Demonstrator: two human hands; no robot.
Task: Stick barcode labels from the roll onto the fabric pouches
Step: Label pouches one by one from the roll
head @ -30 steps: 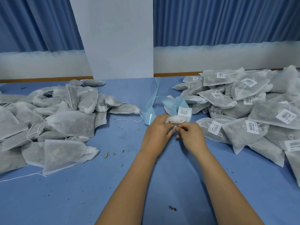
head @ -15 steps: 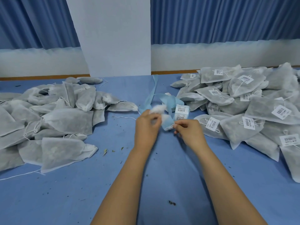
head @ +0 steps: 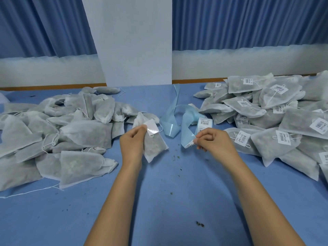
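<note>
In the head view, the lower frame is filled by a desk (head: 159,196) covered in blue cloth. Dark specks (head: 199,224) of dried leaf are scattered over the cloth at six o'clock and between the wrists, and a loose white thread (head: 30,191) is trailed across it at eight o'clock. The far edge of the desk is bordered by a brown wooden strip (head: 53,87). Behind it a pale wall band (head: 230,63) is seen, with pleated blue curtains (head: 248,22) hung above at eleven and one o'clock. The curtains are divided at twelve o'clock by a plain white panel (head: 134,41).

An unlabelled pile (head: 71,132) of grey fabric pouches is heaped at nine o'clock. A labelled pile (head: 275,125), each pouch marked with a white barcode sticker, is heaped at three o'clock.

The hands are held apart above the middle of the desk. One pouch (head: 155,146) is gripped by the left hand (head: 132,144), with a glossy white label (head: 151,129) held against its top edge at the fingertips. A pale blue backing strip (head: 186,125) is looped on the desk at twelve o'clock of the hands. Its near end is pinched by the right hand (head: 215,145). Another barcode sticker (head: 205,122) is carried on the strip just beyond the right hand.
</note>
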